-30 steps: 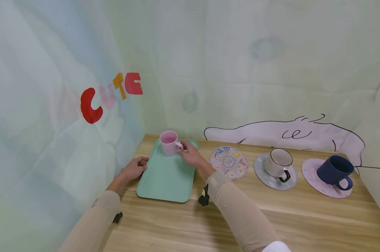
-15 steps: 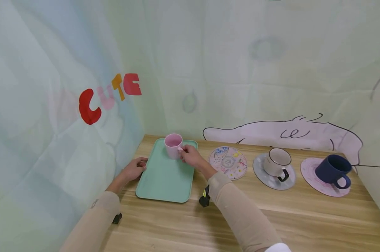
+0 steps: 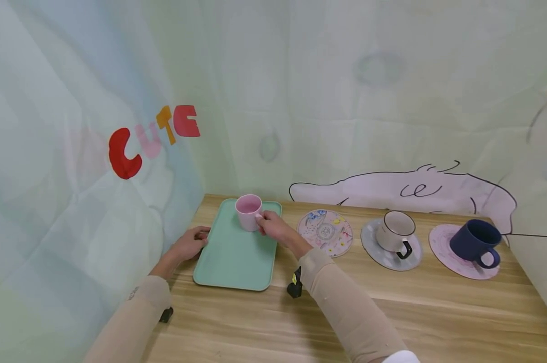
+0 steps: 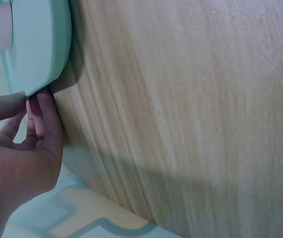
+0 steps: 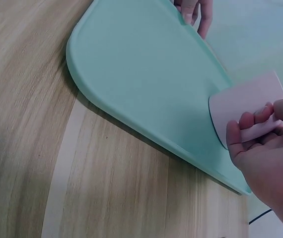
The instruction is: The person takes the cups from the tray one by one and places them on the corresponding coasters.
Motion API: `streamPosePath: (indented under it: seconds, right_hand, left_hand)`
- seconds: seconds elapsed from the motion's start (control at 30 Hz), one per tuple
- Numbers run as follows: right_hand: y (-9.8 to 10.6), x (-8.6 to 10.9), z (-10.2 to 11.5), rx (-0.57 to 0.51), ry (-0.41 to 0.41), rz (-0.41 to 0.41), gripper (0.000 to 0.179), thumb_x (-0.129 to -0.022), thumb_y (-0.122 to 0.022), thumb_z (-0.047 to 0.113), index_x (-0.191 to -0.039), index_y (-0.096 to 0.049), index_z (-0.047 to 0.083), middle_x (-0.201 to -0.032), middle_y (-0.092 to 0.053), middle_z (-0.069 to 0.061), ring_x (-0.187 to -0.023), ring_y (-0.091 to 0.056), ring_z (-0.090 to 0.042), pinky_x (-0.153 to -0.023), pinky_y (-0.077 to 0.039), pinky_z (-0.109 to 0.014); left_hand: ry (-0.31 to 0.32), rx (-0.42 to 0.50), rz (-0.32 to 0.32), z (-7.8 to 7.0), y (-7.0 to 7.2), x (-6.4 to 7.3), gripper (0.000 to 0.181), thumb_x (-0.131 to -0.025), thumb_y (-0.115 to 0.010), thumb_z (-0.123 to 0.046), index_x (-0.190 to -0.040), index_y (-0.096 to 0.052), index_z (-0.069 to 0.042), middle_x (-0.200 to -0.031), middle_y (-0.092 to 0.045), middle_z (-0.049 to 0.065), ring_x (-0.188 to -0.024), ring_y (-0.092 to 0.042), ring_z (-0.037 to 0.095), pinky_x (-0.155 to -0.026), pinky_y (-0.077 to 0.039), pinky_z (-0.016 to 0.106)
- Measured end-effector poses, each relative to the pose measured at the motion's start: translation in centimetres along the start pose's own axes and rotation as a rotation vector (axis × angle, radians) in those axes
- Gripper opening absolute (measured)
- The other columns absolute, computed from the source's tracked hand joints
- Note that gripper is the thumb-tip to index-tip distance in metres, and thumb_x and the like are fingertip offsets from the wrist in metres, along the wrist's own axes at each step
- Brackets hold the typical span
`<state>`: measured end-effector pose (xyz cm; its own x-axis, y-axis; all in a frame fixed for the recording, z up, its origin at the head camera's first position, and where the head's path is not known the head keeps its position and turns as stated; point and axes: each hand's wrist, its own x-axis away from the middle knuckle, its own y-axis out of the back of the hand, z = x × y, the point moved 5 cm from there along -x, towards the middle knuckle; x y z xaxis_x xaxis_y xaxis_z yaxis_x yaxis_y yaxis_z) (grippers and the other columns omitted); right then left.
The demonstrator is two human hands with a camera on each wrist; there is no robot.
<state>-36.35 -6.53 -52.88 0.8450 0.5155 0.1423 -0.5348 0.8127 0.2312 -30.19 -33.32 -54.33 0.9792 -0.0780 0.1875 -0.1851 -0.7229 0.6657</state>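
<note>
A pink mug (image 3: 247, 214) stands upright at the far end of a mint-green rectangular tray (image 3: 234, 262). My right hand (image 3: 275, 227) pinches the mug's handle between thumb and curled fingers, as the right wrist view shows, with the mug's base (image 5: 215, 119) at the tray surface. At the tray's left edge, my left hand (image 3: 189, 243) grips the rim. In the left wrist view its thumb (image 4: 12, 104) lies at the rim's top and the other fingers curl against its outer side; some fingertips are hidden.
Right of the tray lies a flowered round saucer (image 3: 325, 233). Further along, a white mug (image 3: 394, 232) with a black handle sits on a grey saucer (image 3: 377, 256), and a navy mug (image 3: 473, 239) on a pink saucer (image 3: 441, 242). Fabric walls (image 3: 237, 126) border the wooden table (image 3: 346, 312).
My right hand has brought the pink mug slightly right and nearer to me over the tray. The left hand keeps its hold on the rim. The head view has shifted a little.
</note>
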Motion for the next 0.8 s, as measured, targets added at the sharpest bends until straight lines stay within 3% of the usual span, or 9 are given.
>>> streamPosePath:
  seconds: [0.33, 0.53, 0.8]
  right_hand:
    - [0.1, 0.5, 0.1, 0.035, 0.012, -0.004, 0.041, -0.116, -0.042, 0.028, -0.11, -0.059, -0.009, -0.085, -0.054, -0.006, -0.082, -0.051, -0.021, -0.077, -0.044, -0.033]
    - [0.6, 0.9, -0.3, 0.062, 0.013, -0.072, 0.04, -0.116, -0.044, 0.029, -0.109, -0.06, -0.007, -0.084, -0.055, -0.006, -0.081, -0.051, -0.02, -0.075, -0.044, -0.032]
    - [1.6, 1.6, -0.2, 0.056, 0.049, -0.126, 0.035, -0.115, -0.045, 0.03, -0.103, -0.059, 0.001, -0.085, -0.056, -0.007, -0.081, -0.052, -0.02, -0.074, -0.045, -0.031]
  left_hand:
    - [0.017, 0.0, 0.006, 0.2, 0.0, 0.0, 0.045, -0.107, -0.052, -0.004, -0.15, -0.047, 0.01, -0.13, -0.059, 0.031, -0.118, -0.056, 0.04, -0.093, -0.05, 0.045]
    - [0.002, 0.02, 0.028, 0.1, -0.1, -0.1, 0.046, -0.107, -0.051, -0.002, -0.15, -0.045, 0.012, -0.128, -0.059, 0.031, -0.116, -0.056, 0.039, -0.085, -0.052, 0.039]
    - [0.006, 0.035, 0.033, 0.4, 0.0, -0.4, 0.046, -0.107, -0.052, -0.002, -0.151, -0.045, 0.011, -0.131, -0.057, 0.032, -0.12, -0.055, 0.041, -0.092, -0.051, 0.044]
